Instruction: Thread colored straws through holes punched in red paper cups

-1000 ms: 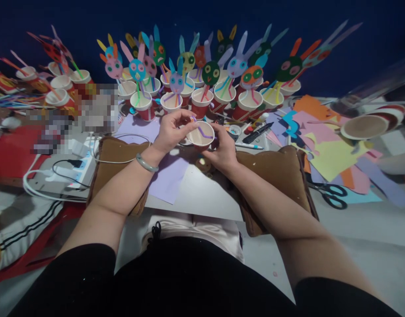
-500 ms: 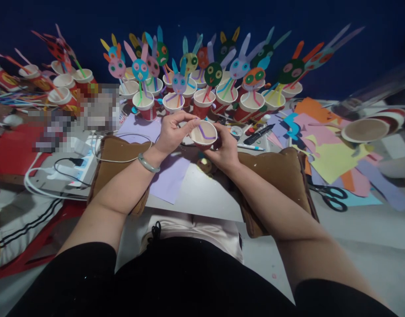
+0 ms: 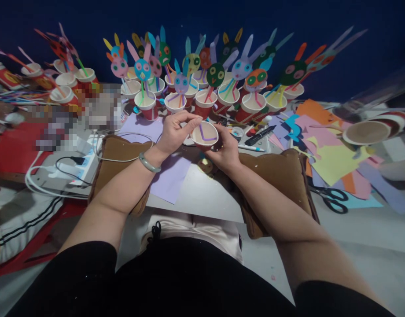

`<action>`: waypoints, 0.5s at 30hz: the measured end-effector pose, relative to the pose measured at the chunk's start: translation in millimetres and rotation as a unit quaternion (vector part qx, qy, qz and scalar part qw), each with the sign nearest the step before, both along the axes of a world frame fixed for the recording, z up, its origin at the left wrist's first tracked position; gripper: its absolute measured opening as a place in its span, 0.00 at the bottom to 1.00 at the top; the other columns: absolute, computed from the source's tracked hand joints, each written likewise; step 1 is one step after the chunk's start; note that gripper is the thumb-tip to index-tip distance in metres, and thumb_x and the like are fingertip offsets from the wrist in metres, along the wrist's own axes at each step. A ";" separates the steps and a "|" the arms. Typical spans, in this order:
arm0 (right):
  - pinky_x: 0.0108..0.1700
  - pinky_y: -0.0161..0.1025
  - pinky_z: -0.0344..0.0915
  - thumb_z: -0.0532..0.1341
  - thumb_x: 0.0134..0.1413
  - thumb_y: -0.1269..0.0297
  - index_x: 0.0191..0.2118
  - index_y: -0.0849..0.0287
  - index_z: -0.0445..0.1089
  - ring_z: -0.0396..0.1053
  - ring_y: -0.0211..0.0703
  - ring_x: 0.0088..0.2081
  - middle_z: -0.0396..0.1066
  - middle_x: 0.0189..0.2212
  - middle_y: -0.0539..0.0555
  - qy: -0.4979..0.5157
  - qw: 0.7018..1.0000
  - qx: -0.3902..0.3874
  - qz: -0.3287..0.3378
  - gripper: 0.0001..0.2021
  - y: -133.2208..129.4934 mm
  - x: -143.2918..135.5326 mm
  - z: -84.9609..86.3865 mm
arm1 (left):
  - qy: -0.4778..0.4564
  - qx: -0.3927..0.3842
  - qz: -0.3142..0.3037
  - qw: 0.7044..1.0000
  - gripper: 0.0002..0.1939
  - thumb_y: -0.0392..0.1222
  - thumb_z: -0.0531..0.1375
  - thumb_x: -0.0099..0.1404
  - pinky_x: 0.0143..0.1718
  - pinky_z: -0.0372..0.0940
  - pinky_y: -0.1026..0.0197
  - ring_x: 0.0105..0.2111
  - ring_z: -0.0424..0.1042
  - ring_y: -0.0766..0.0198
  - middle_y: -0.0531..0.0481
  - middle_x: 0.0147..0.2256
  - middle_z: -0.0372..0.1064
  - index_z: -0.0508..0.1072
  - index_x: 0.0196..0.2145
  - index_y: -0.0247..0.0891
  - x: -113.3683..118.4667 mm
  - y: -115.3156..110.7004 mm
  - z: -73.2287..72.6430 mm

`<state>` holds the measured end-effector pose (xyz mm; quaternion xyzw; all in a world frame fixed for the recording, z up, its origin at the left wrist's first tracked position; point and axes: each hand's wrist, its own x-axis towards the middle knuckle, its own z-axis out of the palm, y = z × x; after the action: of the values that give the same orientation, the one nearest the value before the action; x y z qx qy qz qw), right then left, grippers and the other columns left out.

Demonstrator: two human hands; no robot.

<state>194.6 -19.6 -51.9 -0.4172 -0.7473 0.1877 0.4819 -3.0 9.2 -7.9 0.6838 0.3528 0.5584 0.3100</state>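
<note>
A paper cup (image 3: 197, 137) is held up over the table, its open mouth tilted toward me. Inside it lies a bent purple strip (image 3: 202, 133). My left hand (image 3: 176, 131) pinches the top of the strip at the cup's upper left rim, thumb and fingers together. Around the cup's right side and underneath wraps my right hand (image 3: 227, 147). Just beyond, rows of red-and-white cups (image 3: 204, 105) carry coloured paper faces with long ears (image 3: 216, 75). Below the cup a small round decorated piece (image 3: 205, 166) is on the table.
Brown cushions (image 3: 118, 165) lie under both forearms. At the right are paper scraps (image 3: 334, 160), black scissors (image 3: 336, 200) and stacked cups (image 3: 366, 132). Markers (image 3: 260, 135) lie beyond my right hand. A power strip (image 3: 85, 167) with cables is at the left, near a person's arm.
The view has shifted very slightly. Both hands keep nearly the same hold on the cup, and the purple strip inside sits at a slightly different angle.
</note>
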 end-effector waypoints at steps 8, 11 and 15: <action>0.42 0.48 0.78 0.71 0.52 0.45 0.60 0.55 0.69 0.79 0.54 0.44 0.78 0.52 0.61 0.013 1.000 0.000 0.007 0.33 2.4 0.8 3.0 | 0.071 -0.002 -0.057 0.996 0.26 0.56 0.74 0.55 0.49 0.71 0.54 0.43 0.78 0.58 0.46 0.42 0.79 0.77 0.46 0.39 -6.7 7.8 -1.2; 0.48 0.51 0.78 0.72 0.52 0.47 0.59 0.55 0.70 0.79 0.56 0.48 0.78 0.53 0.62 -0.007 0.999 0.026 0.021 0.32 1.6 2.2 3.3 | 0.100 -0.003 -0.074 0.992 0.25 0.46 0.74 0.52 0.51 0.71 0.53 0.46 0.78 0.55 0.46 0.45 0.79 0.77 0.47 0.39 -7.6 7.9 0.2; 0.49 0.51 0.77 0.71 0.53 0.48 0.60 0.54 0.70 0.79 0.55 0.47 0.78 0.54 0.61 -0.037 0.998 0.019 0.045 0.31 0.0 3.6 1.8 | 0.174 -0.009 -0.070 0.982 0.18 0.36 0.70 0.51 0.53 0.69 0.51 0.44 0.78 0.54 0.50 0.42 0.81 0.80 0.41 0.41 -8.0 5.8 4.1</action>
<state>198.1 -19.6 -50.1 -0.3809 -0.7861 0.1789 0.4528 -11.0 15.0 -3.8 0.7905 0.3577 0.4052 0.2880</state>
